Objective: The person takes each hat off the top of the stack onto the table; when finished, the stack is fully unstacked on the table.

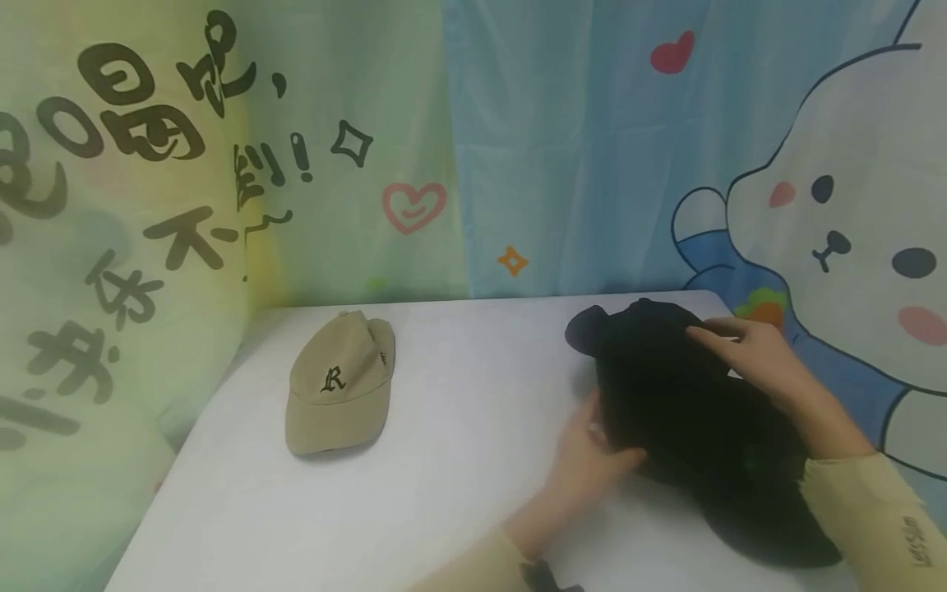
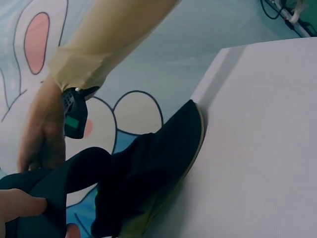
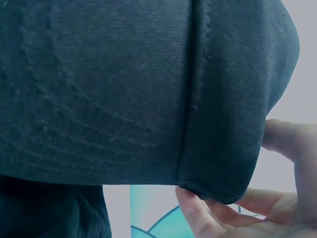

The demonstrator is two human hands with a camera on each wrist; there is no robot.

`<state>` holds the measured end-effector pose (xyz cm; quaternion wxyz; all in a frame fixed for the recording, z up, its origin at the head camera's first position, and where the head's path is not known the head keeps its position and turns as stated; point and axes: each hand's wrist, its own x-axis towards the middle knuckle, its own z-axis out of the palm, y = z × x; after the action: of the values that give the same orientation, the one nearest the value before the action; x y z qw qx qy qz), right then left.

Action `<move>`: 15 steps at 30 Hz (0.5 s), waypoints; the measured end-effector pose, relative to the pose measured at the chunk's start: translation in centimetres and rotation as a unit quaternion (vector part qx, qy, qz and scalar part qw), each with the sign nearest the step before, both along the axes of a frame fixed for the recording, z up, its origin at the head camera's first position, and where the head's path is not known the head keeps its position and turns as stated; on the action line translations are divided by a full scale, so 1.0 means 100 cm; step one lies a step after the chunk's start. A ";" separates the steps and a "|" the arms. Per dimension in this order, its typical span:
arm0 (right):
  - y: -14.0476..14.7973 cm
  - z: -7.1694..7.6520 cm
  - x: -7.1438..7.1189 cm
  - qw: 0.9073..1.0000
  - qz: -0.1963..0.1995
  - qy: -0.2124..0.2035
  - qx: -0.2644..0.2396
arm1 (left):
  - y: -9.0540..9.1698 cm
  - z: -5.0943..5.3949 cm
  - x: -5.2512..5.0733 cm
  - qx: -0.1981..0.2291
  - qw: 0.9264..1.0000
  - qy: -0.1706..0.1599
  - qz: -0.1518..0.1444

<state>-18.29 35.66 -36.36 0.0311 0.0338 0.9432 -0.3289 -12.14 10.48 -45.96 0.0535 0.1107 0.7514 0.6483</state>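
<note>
A black hat (image 1: pixel 644 370) is between both hands over the right side of the table. My left hand (image 1: pixel 580 456) grips its near left edge, with the thumb (image 2: pixel 25 204) lying against the dark cloth in the left wrist view. At the far right edge, my right hand (image 1: pixel 762 358) pinches the hat; its fingers (image 3: pixel 203 218) touch the rim in the right wrist view. Rows of stitching run along the fabric (image 3: pixel 114 89) there. A second black cap (image 1: pixel 777 510) with a curved brim lies close by, partly hidden behind the held hat and right forearm.
A beige cap (image 1: pixel 340 386) with a dark letter R sits on the left of the white table (image 1: pixel 473 493). Printed curtains (image 1: pixel 518 148) hang along the back and sides of the table. A dark device (image 2: pixel 75 114) is worn on the right wrist.
</note>
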 end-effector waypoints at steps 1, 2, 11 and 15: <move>-0.002 0.000 -0.001 1.000 -0.001 0.002 -0.002 | -0.002 0.000 -0.001 0.005 1.000 -0.001 0.000; -0.004 -0.001 -0.002 1.000 -0.001 0.004 -0.001 | -0.003 0.000 -0.002 0.010 1.000 -0.001 0.000; -0.028 -0.010 -0.014 0.999 0.004 0.020 -0.031 | -0.019 0.000 -0.008 0.061 0.997 -0.041 0.008; -0.043 -0.013 -0.018 0.998 0.003 0.027 -0.053 | -0.028 0.001 -0.012 0.067 0.997 -0.045 0.015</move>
<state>-20.13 31.35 -37.69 0.0087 0.0209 0.9250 -0.3792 -13.37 7.68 -45.88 0.0696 0.0733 0.7048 0.7022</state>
